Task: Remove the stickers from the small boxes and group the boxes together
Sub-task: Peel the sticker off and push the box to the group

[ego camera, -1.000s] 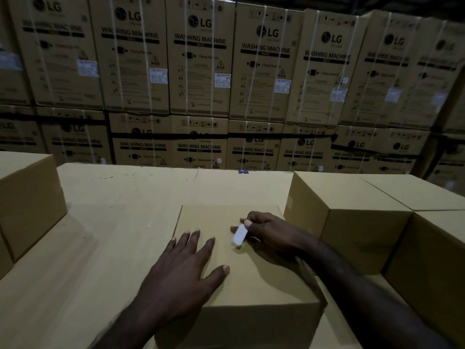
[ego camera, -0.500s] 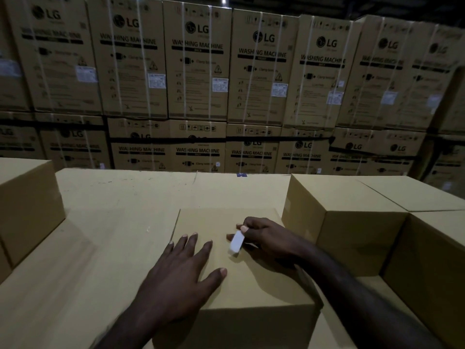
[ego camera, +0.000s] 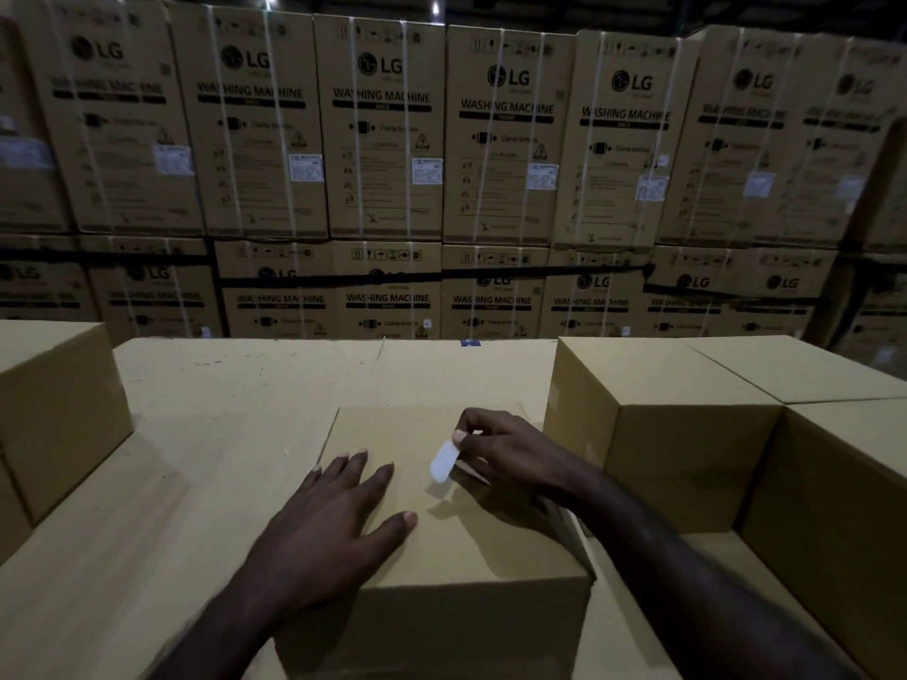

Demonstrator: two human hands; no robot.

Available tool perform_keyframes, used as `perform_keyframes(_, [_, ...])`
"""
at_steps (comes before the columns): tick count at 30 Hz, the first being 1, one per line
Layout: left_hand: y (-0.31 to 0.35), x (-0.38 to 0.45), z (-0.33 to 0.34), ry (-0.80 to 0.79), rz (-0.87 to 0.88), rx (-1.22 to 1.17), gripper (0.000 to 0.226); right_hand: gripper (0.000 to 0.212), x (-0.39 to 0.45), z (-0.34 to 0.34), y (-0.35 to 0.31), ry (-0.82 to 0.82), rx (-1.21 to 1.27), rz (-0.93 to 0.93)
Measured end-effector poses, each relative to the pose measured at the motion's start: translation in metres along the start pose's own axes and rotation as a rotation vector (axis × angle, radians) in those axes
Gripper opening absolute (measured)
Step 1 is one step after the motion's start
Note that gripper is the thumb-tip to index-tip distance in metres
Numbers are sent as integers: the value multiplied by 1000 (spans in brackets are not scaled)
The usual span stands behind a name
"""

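Your right hand [ego camera: 510, 456] has lifted the white sticker [ego camera: 444, 461] a bit more off the box top. Big washing machine boxes [ego camera: 387, 135] fill 12 o'clock. Brown boxes [ego camera: 657, 419] sit at 3 o'clock. On the surface [ego camera: 221, 385], the small box [ego camera: 441, 542] sits at 6 o'clock. Your left hand [ego camera: 333, 522] lies flat on it, fingers wide. Your right fingers [ego camera: 461, 436] pinch the sticker.

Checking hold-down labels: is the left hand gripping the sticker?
No: the left hand lies flat with straight fingers on the box, while the right hand pinches the white sticker.
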State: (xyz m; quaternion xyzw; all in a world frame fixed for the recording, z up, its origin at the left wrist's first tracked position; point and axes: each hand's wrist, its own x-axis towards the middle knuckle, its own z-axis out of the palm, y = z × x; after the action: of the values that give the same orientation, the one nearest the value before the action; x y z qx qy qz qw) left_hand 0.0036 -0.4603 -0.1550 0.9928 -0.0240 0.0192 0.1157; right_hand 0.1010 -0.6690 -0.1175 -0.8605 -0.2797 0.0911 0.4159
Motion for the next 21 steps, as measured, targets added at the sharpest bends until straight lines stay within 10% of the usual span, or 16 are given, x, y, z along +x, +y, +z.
perform_keyframes(7, [2, -6, -1, 207, 5, -62, 101, 19, -34, -12, -7, 267, -197, -215])
perform_keyframes(21, [79, -11, 7, 477, 186, 14, 78, 19, -87, -14, 16, 626, -772, -542])
